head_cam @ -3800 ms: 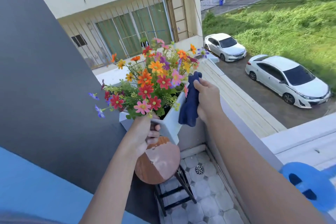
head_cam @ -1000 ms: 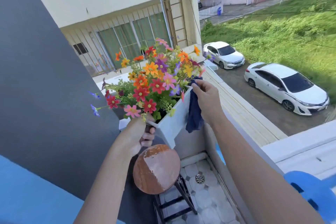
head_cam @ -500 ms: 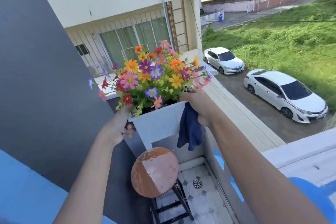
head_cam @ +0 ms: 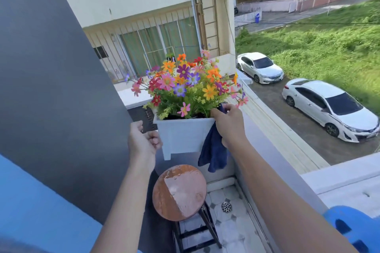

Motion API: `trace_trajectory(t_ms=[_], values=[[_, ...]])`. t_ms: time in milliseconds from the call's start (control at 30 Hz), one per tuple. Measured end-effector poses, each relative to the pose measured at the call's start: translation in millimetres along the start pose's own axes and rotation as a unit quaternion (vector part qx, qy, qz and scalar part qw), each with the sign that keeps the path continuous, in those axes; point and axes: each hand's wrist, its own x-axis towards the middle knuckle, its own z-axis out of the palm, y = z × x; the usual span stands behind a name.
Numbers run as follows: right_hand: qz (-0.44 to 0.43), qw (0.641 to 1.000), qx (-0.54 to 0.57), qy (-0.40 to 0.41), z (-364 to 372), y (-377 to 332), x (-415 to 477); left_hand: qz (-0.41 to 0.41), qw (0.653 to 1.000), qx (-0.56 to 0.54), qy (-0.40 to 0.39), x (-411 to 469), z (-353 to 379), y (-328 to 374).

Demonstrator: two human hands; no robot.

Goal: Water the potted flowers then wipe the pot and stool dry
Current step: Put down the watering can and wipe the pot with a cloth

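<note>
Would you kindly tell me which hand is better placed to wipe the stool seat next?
Probably right. The right hand holds the blue cloth, which hangs near the stool seat; the left hand, at the white pot, has no cloth.

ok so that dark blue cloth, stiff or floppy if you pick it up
Probably floppy: the dark blue cloth hangs in loose folds below the right hand, which pinches it against the pot rim. Likely light too, since a fingertip pinch seems enough to hold it.
</note>
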Motion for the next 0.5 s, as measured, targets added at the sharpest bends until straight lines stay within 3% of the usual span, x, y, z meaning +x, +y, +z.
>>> trace_trajectory(t_ms=[100, 233, 367, 500], values=[[-0.017, 1.000, -0.004, 0.023, 4, 2, -3, 0.016, 0.997, 0.069, -0.001, -22, 9, -27], [-0.056, 0.998, -0.037, 0.016, 10, 2, -11, -0.030, 0.985, 0.169, -0.014, -36, 30, -54], [-0.072, 0.994, -0.078, -0.010, 12, 2, -21, -0.048, 0.984, 0.171, 0.006, -24, 41, -41], [-0.086, 0.994, -0.058, -0.031, 16, 7, -32, -0.013, 0.980, 0.196, 0.022, -23, 41, -38]])
